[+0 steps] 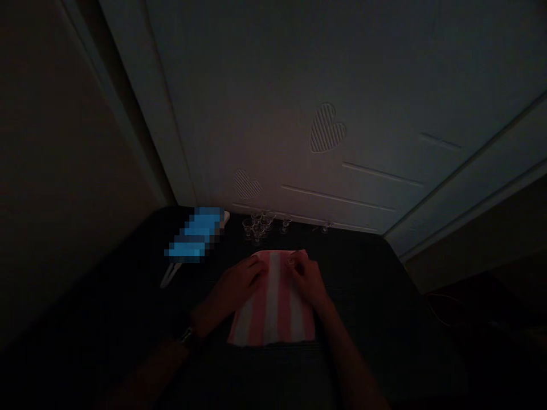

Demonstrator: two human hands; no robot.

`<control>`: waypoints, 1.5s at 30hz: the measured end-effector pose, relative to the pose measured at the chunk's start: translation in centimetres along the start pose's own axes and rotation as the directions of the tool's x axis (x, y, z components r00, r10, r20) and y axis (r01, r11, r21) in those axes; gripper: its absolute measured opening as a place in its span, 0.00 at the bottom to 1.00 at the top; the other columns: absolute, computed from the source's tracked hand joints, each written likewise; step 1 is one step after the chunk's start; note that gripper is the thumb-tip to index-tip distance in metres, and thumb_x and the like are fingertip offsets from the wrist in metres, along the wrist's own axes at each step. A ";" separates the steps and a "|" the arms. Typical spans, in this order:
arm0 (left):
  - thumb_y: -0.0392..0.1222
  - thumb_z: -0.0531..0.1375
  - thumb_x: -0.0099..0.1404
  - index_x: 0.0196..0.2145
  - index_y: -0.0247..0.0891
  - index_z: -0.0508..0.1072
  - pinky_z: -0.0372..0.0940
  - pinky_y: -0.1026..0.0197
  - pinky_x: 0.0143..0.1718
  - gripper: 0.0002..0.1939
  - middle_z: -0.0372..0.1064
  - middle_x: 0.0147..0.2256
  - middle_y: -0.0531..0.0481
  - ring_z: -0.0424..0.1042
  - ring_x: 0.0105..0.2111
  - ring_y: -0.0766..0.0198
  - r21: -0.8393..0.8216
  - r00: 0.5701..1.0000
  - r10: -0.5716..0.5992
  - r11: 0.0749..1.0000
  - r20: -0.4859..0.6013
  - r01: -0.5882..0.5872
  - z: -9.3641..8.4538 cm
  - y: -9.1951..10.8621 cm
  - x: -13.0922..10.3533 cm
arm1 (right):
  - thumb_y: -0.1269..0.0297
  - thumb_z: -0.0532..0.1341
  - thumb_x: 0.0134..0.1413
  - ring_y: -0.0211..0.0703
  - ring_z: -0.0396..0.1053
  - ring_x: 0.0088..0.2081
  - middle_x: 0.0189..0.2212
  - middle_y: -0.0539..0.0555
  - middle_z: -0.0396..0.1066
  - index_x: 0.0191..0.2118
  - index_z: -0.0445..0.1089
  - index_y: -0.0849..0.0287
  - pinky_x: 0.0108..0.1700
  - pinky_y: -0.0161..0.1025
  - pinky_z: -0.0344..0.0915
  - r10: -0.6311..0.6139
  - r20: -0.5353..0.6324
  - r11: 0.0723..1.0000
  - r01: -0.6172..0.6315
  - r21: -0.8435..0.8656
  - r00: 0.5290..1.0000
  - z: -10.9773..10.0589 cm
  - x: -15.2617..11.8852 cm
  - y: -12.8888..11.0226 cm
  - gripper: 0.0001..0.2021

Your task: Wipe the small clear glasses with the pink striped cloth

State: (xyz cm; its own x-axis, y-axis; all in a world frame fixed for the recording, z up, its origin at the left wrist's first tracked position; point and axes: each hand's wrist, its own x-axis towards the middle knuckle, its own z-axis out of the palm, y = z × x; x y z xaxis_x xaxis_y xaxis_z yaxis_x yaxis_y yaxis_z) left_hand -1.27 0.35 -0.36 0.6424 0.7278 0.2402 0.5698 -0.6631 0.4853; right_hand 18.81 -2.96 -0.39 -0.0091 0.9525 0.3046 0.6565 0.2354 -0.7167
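Striped cloth flat, left fingers loose on it, likely steadying; right fingers pinching glass; other glasses by table's far edge.

Were one striped cloth, two wall hearts, one wristband, at least six small glasses; exact glass count unclear.

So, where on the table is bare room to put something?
Bare table shows from the right hand to the table's right edge, and between the forearms, below the striped cloth. It is crowded by the wall, where small glasses cluster. Near left: too dark.
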 end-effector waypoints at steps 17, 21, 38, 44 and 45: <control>0.40 0.56 0.59 0.51 0.41 0.60 0.56 0.54 0.53 0.22 0.60 0.50 0.47 0.58 0.52 0.57 0.066 0.988 0.148 0.987 -0.032 -0.146 0.6 1.0 -0.2 | 0.64 0.56 0.52 0.36 0.63 0.31 0.29 0.49 0.66 0.32 0.65 0.58 0.35 0.33 0.60 -0.044 0.207 0.883 -0.058 0.466 0.977 1.0 0.3 -0.2 0.04; 0.40 0.53 0.62 0.47 0.40 0.63 0.57 0.54 0.52 0.14 0.63 0.46 0.47 0.60 0.49 0.58 0.068 0.987 0.154 0.986 -0.053 -0.151 0.9 1.1 0.1 | 0.64 0.58 0.51 0.36 0.63 0.33 0.32 0.50 0.66 0.33 0.66 0.58 0.38 0.33 0.60 -0.082 0.282 0.827 -0.092 0.554 0.956 0.7 0.2 -0.5 0.04; 0.38 0.52 0.62 0.41 0.40 0.66 0.58 0.54 0.45 0.09 0.63 0.41 0.48 0.61 0.43 0.58 0.094 0.994 0.092 0.992 -0.050 -0.087 0.5 0.5 0.2 | 0.72 0.52 0.49 0.44 0.61 0.40 0.38 0.56 0.62 0.40 0.63 0.58 0.42 0.41 0.59 0.061 -0.225 0.988 -0.091 -0.127 0.973 -0.2 0.0 1.5 0.11; 0.36 0.52 0.62 0.41 0.40 0.67 0.58 0.54 0.47 0.10 0.63 0.42 0.48 0.61 0.44 0.59 0.073 0.994 0.098 0.993 -0.043 -0.095 0.5 0.6 0.2 | 0.69 0.54 0.51 0.45 0.62 0.38 0.35 0.56 0.66 0.38 0.66 0.58 0.41 0.40 0.59 0.102 -0.228 0.977 -0.141 -0.159 0.968 -0.1 0.0 1.7 0.08; 0.36 0.52 0.62 0.41 0.40 0.67 0.58 0.54 0.47 0.10 0.63 0.42 0.48 0.61 0.44 0.59 0.070 0.995 0.094 0.993 -0.042 -0.090 0.5 0.6 0.2 | 0.69 0.53 0.52 0.43 0.63 0.37 0.33 0.55 0.66 0.37 0.66 0.58 0.39 0.39 0.59 0.120 -0.197 0.984 -0.143 -0.106 0.973 0.0 0.1 1.5 0.07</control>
State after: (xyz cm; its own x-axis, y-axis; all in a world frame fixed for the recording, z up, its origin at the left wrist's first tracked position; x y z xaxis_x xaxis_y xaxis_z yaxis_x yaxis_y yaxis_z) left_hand -0.53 0.06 -0.44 0.6705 0.6693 0.3199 0.5439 -0.7368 0.4015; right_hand 19.80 -2.51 -1.39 0.2183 0.9171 0.3337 0.7270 0.0753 -0.6825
